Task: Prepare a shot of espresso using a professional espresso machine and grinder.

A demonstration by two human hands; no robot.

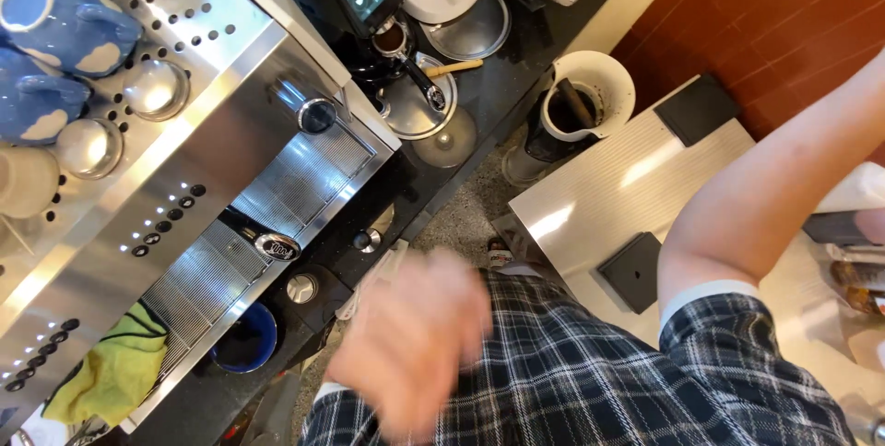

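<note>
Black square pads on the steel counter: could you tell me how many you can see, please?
2. One black square pad lies at the counter's far corner; the other pad lies at its near edge, beside the plaid shirt. The arm may hide others.

Bright, even indoor light falls from above; the steel espresso machine [230, 133] throws hard white glare along its top edge and drip grille; two pale reflections streak the table [608, 197]; the left hand [410, 340] is smeared by motion blur, its fingers indistinct; the far right edge washes out pale; straight lines bow outward toward the corners; shadows beneath the machine are deep.
</note>
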